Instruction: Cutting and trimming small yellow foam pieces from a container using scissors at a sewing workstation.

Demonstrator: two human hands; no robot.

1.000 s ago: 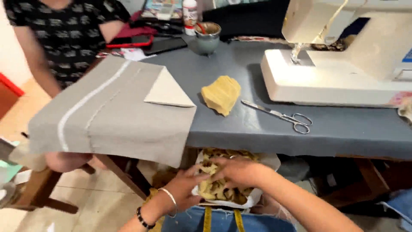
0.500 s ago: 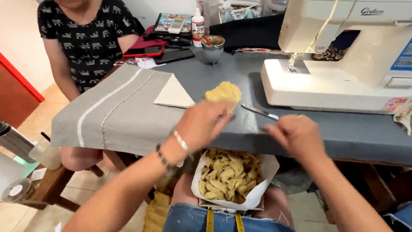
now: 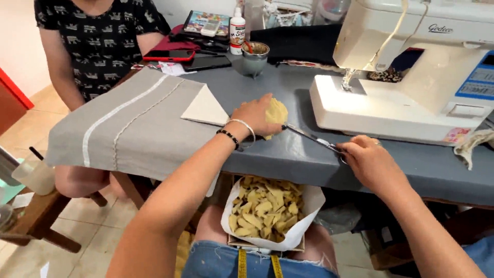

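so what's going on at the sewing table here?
A person seated at a grey table has the left hand on a stack of yellow fabric pieces and the right hand on the handles of a pair of scissors lying on the table. A bag of cut yellow pieces sits in their lap. A white sewing machine stands to the right, a grey striped cloth drapes over the left edge, and another person sits across.
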